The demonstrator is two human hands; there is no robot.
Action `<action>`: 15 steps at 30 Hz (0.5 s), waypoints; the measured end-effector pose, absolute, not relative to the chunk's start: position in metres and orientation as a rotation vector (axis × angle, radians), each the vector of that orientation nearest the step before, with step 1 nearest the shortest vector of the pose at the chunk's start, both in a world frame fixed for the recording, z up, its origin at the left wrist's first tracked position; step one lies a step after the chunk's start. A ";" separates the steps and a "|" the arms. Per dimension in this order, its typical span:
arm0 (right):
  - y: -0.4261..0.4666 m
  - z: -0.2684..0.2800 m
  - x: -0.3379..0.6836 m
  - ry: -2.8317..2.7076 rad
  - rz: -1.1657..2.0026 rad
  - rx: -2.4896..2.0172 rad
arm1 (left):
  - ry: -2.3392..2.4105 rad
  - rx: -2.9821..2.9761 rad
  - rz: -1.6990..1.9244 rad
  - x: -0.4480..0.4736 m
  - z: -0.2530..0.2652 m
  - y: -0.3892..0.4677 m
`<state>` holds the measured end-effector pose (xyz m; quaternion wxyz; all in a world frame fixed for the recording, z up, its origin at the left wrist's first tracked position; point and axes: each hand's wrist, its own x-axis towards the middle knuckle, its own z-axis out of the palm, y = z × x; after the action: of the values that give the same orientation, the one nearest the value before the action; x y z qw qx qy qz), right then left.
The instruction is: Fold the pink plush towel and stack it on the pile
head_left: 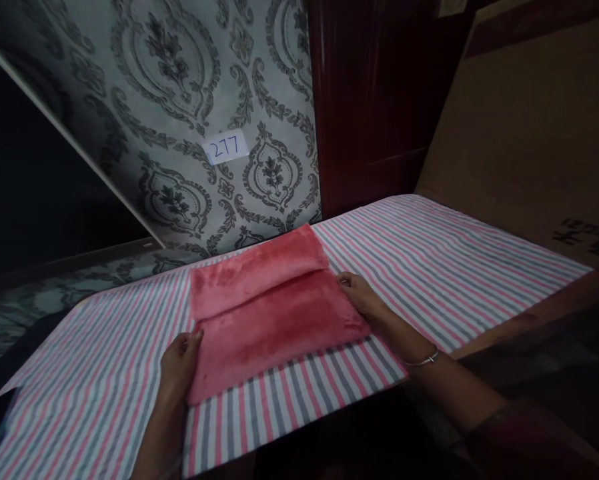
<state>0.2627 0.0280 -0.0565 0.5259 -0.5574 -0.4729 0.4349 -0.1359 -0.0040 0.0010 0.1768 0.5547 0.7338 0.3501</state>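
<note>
Holding one pink plush cloth, folded into a flat rectangular piece, between the left hand and the right hand. Left hand: thumb and curled fingers pinching the cloth's left edge. Right hand: thumb and bent fingers pinching its right edge, fingertips partly hidden. The cloth lies between the two hands, on a white, pink and grey striped sheet that extends outward past both hands.

Appearance: short, soft pile; pale pink patches beside deeper red-pink ones, darkest close to the right hand. One crease or flap edge crosses it; the panel beyond this line looks narrower than the panel nearer the wrists.

Orientation: longer dimension, as seen, runs from left hand to right hand, the right end angled farther from the person. The crease follows roughly the same slant. True proportions cannot be told at this viewing angle.

Count: cloth, 1; hands, 2; striped sheet, 1; thin silver-coloured bracelet on the right wrist, 1; white paper card reading 277 on the patterned grey wall beyond both hands, 1; large brown cardboard piece beyond and right of the right hand, 1.
</note>
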 end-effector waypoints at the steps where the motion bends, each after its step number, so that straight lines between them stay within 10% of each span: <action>1: 0.028 -0.058 0.264 -1.117 1.025 -1.347 | 2.064 1.537 1.002 -0.136 0.002 -0.004; 15: -0.022 -0.026 0.281 -1.454 1.458 -1.024 | 1.773 1.167 1.119 -0.126 -0.005 -0.066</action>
<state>0.2815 -0.0216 -0.0262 0.4087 -0.4065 -0.5770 0.5786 -0.1261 -0.0665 -0.0050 0.3626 0.4532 0.6887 0.4346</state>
